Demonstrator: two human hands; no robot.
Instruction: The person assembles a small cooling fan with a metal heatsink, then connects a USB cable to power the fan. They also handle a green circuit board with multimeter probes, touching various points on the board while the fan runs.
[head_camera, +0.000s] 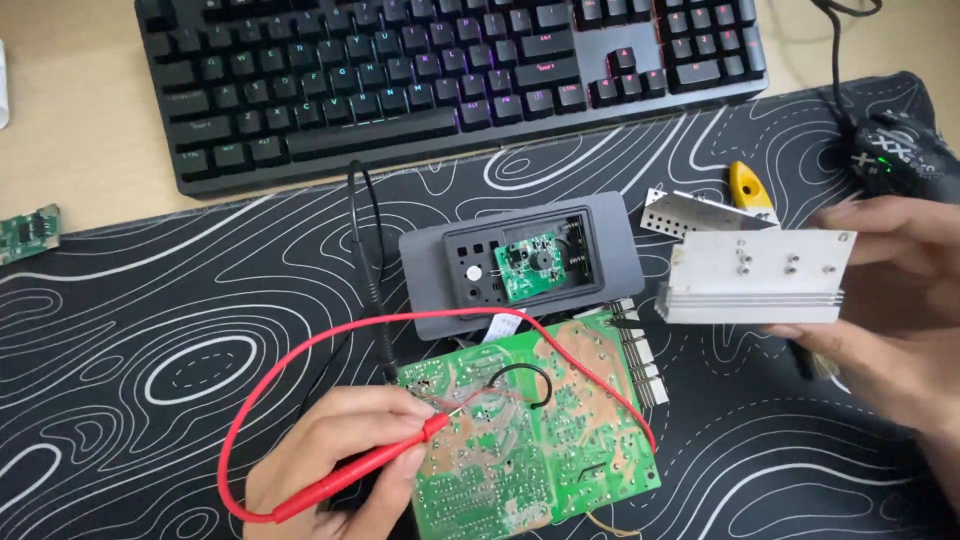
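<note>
My left hand (330, 455) holds a red multimeter probe (370, 468), its tip touching the solder side of a green circuit board (540, 430) at the lower middle. The probe's red lead (300, 350) loops left and over the board. My right hand (890, 300) holds up a silvery finned aluminium heat sink (755, 275) at the right, above the mat. Behind the board lies a grey plastic front panel (425, 270) with a small green board (528, 265) set in its window.
A black keyboard (420, 80) spans the back. A black desk mat with white wavy lines (150, 350) covers the desk. A small green board (28, 233) lies at the left edge. A perforated metal piece (690, 210), a yellow tool (748, 185) and a black mouse (895, 155) sit at the right. A black lead (365, 230) runs near the panel.
</note>
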